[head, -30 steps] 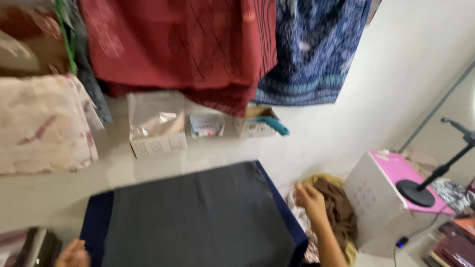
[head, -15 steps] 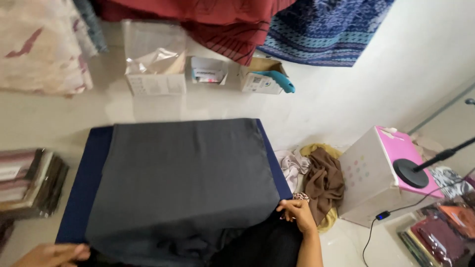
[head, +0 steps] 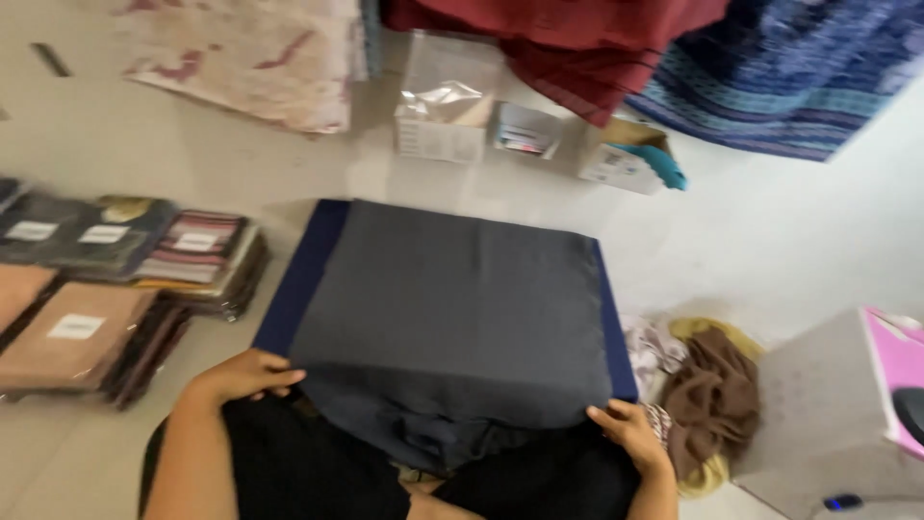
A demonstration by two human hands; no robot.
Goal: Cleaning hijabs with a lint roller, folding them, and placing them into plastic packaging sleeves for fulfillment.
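1. Far left, on the floor: stacks of packaged folded fabrics (head: pixel 106 289), at least five packs visible, each with a pale label; blur prevents a firmer count.
2. Left hand (head: pixel 245 374): fingers curled over the near left edge of the dark grey cloth (head: pixel 443 308), apparently pinching it; the exact finger closure is partly hidden.
3. The dark grey cloth, one piece, lies spread flat over a single navy board (head: pixel 298 279) on the floor, its near edge draping toward the person's lap.
4. Handling judgement: the cloth looks thin, soft and light, limp where it hangs, likely to slide and wrinkle. Best taken at the near corners or along the hem, both sides evenly.
5. Behind it against the wall: three small open cartons (head: pixel 441 125).
6. Right hand (head: pixel 630 433): rests on the near right corner of the cloth, fingers gathered on the fabric.
7. Right: one heap of brown and yellow cloth (head: pixel 707 385), then one white box (head: pixel 828 404) with a pink top.
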